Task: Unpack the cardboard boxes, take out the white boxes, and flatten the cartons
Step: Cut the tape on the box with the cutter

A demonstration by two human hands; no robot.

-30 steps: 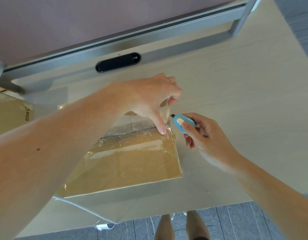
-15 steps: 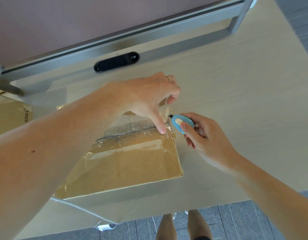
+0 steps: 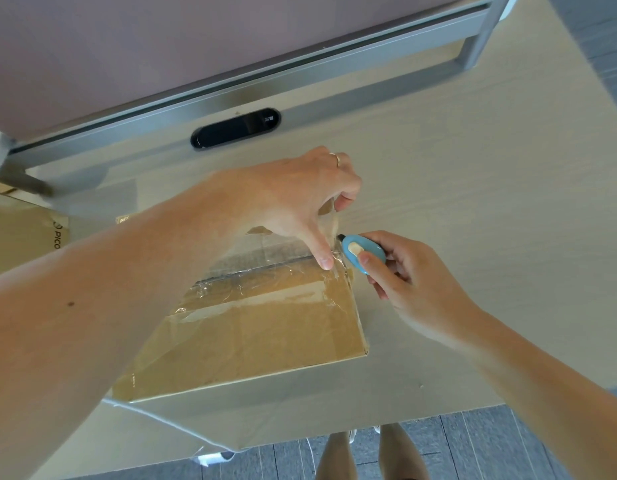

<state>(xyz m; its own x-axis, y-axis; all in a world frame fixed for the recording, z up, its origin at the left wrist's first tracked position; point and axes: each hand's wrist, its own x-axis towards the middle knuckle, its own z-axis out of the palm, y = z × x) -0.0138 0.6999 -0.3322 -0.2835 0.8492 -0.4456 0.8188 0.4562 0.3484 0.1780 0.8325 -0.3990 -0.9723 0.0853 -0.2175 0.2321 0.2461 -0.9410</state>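
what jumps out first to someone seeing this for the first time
A taped cardboard box lies on the pale table, and both hands meet at its far right corner. The left hand pinches a lifted strip of clear tape, index finger pressed on the seam. The right hand grips a small blue cutter with its tip at that corner.

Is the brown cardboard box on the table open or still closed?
Closed: clear tape covers the seam of the brown cardboard box and its flaps lie flat; the blue oval cutter only reaches its edge.
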